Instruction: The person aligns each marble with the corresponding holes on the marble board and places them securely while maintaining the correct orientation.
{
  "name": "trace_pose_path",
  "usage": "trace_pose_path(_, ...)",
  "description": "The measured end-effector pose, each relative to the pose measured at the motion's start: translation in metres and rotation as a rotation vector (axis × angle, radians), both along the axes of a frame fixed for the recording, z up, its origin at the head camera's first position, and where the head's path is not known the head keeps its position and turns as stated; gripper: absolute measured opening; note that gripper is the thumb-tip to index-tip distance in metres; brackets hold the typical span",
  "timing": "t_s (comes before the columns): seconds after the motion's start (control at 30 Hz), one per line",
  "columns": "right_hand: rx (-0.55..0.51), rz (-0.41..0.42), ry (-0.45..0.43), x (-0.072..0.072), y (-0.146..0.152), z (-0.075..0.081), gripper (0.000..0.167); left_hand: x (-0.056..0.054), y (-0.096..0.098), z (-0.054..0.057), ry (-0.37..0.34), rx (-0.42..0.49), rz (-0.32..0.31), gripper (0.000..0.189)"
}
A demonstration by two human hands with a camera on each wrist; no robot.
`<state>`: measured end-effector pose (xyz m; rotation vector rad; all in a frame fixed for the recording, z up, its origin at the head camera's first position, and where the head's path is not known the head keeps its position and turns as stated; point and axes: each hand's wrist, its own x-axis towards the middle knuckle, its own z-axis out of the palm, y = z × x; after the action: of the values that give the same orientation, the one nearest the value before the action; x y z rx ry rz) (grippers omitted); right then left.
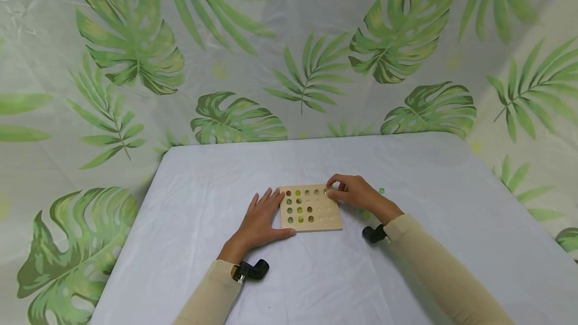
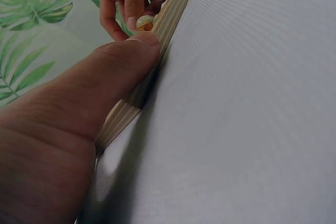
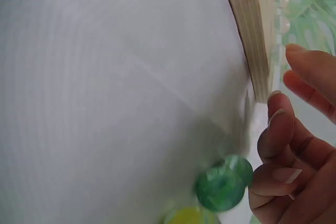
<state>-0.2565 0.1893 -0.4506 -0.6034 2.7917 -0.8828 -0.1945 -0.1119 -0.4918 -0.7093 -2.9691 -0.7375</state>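
A light wooden board [image 1: 331, 220] with rows of shallow round hollows lies on the white cloth, partly filled with green, yellow-green and brownish glass marbles. My left hand [image 1: 258, 222] rests on the board's left side with straight fingers, its thumb stretched along the near edge. At the far right corner, my right hand [image 1: 358, 192] bends over the board. Its thumb and index fingertips sit right by a marble [image 1: 325, 191] at the end of the back row. The right wrist view shows a gap between the fingertips [image 3: 295, 49]. Several hollows at front right hold no marble.
Loose marbles lie on the cloth right of the board: a green one [image 1: 381, 190] beyond the right wrist and a yellow-green one [image 1: 367, 215] beneath it. Leaf-patterned fabric [image 1: 307, 74] hangs behind the table. Each wrist carries a small black camera [image 1: 256, 270].
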Motion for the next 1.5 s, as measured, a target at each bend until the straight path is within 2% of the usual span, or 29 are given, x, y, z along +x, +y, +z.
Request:
trace_pose_path(0.37,-0.019,-0.024,0.006,0.003,0.017,0.011,0.023,-0.002,0.001,0.002,0.011,-0.004,-0.001,0.106)
trace_pose_path(0.63,-0.003,-0.008,0.011,0.007,0.03,0.008,0.021,0.0,0.001,0.002,0.012,0.013,-0.002,0.107)
trace_pose_path(1.07,-0.026,-0.001,0.02,0.024,0.049,0.004,0.018,0.002,0.002,-0.001,0.004,0.019,0.002,0.106)
trace_pose_path(1.5,-0.035,-0.001,0.029,0.027,0.063,0.002,0.013,0.003,0.0,0.003,0.004,0.006,-0.002,0.107)
